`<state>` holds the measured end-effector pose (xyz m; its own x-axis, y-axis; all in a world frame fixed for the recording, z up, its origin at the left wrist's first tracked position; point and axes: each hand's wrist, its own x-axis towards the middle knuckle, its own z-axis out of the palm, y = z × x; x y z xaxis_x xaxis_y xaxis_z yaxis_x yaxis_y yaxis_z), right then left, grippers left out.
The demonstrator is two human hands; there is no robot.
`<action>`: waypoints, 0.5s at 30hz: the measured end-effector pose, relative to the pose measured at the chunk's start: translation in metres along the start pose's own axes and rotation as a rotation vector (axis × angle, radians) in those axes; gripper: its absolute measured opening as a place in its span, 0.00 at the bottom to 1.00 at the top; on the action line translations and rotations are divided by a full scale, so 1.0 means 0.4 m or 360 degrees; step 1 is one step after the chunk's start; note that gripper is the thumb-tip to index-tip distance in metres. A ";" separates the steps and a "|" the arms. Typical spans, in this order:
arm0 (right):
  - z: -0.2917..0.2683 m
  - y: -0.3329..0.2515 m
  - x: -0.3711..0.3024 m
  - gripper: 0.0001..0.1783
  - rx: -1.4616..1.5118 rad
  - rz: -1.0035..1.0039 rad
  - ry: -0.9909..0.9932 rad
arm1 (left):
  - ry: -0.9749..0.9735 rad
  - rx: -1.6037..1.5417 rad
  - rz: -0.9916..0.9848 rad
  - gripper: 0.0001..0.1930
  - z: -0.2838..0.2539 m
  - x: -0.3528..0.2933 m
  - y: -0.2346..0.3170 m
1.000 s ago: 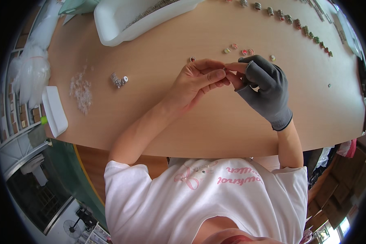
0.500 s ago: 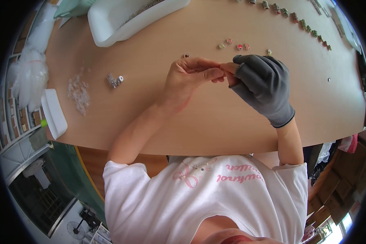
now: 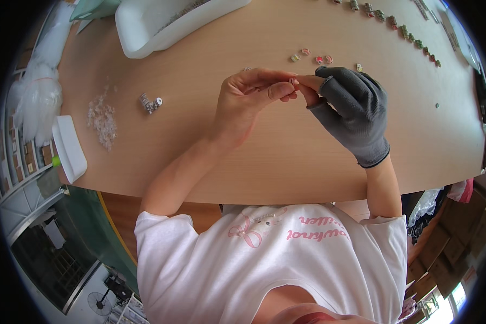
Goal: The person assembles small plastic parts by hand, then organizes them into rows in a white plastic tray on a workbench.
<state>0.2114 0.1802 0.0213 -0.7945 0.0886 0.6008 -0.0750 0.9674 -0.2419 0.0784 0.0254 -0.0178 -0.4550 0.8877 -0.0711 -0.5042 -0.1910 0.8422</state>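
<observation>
Over the middle of the table my left hand is bare, its thumb and fingers pinched on a small reddish charm. My right hand wears a grey glove that leaves some fingertips uncovered. Those bare fingertips are closed together at the same charm, touching it from the right; most of it is hidden between the fingers. Just beyond the hands lie several small round charms in red, pink and yellow-green. A single yellowish charm sits beside the gloved knuckles. Another small piece is partly covered by my left hand.
A white tub with small metallic pieces stands at the far left. Nearer are a silvery stack of rings, a scatter of clear plastic bits and a small white tray. A row of coloured charm stacks runs along the far right.
Both hands have risen slightly away from my body, and the left now covers more of the piece behind it. The reddish charm shows between the fingertips where it was hidden.
</observation>
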 end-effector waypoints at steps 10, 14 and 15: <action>-0.018 -0.024 0.006 0.16 -0.0141 -0.0094 -0.0165 | 0.0179 0.0297 -0.0010 0.09 0.023 -0.010 0.008; -0.020 -0.024 0.017 0.17 -0.0089 -0.0110 -0.0226 | 0.0219 0.0419 -0.0139 0.09 0.030 -0.007 0.033; -0.016 -0.024 0.019 0.17 -0.0082 -0.0112 -0.0236 | 0.0207 0.0401 -0.0211 0.09 0.030 -0.008 0.039</action>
<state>0.2100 0.1732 0.0329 -0.8687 -0.0121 0.4951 -0.1056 0.9812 -0.1613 0.0809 0.0245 0.0018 -0.4956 0.8339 -0.2431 -0.3751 0.0469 0.9258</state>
